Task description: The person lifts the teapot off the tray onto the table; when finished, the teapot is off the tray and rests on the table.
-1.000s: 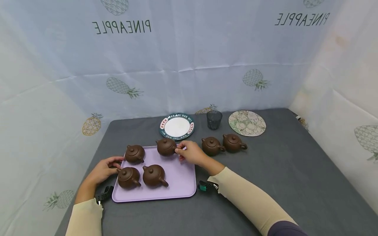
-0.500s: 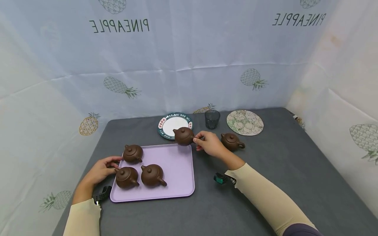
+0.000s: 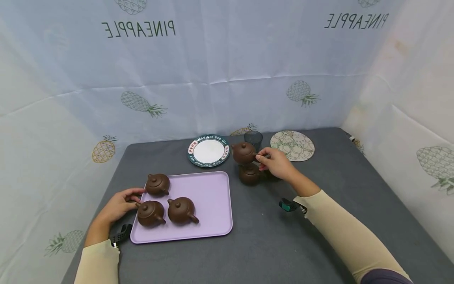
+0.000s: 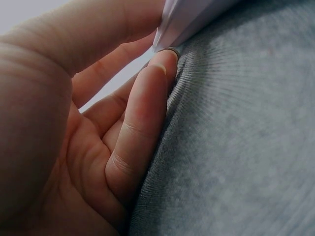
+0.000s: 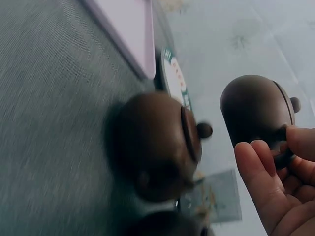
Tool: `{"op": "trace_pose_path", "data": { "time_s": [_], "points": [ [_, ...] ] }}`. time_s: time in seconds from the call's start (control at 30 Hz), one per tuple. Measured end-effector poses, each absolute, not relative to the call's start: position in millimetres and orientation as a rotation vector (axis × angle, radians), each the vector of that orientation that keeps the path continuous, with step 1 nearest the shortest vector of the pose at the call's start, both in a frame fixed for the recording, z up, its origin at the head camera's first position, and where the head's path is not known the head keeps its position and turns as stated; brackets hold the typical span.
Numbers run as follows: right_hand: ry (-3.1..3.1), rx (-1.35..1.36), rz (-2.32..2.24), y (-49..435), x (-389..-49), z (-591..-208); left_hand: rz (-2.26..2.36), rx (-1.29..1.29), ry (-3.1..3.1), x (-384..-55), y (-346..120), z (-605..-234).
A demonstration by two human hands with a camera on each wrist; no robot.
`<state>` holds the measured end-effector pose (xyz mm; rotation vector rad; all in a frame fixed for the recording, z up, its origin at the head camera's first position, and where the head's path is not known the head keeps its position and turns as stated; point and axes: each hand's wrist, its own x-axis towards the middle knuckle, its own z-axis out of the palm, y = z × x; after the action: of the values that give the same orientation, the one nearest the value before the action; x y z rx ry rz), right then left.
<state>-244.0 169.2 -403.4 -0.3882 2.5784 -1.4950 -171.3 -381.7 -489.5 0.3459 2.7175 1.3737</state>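
Observation:
A brown clay teapot (image 3: 243, 152) hangs in the air, its handle pinched by the right hand (image 3: 278, 162); in the right wrist view this teapot (image 5: 256, 108) stands clear of the table. Just below it in the head view a second teapot (image 3: 249, 174) rests on the table, and another beside it is mostly hidden by the hand and forearm. Three more teapots, one of them at the front middle (image 3: 181, 211), sit on the lilac tray (image 3: 213, 205). The left hand (image 3: 122, 204) holds the tray's left edge, thumb and fingers at the rim (image 4: 165, 29).
A green-rimmed plate (image 3: 209, 151) lies behind the tray. To its right stand a dark glass (image 3: 253, 138), partly behind the lifted teapot, and a round patterned mat (image 3: 293, 146). A pineapple-print cloth (image 3: 213, 59) hangs round the grey table (image 3: 266, 244).
The right hand has lifted a teapot from the tray's back and carried it right, over to the teapots on the table. The left hand has stayed at the tray's edge.

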Motion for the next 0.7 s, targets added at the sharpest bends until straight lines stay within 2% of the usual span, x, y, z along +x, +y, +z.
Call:
{"op": "trace_pose_path", "data": {
  "time_s": [0.7],
  "points": [
    [2.764,-0.137,-1.448,267,-221,-405,1.405,0.354,2.693,-172,-383,-490]
  ]
}}
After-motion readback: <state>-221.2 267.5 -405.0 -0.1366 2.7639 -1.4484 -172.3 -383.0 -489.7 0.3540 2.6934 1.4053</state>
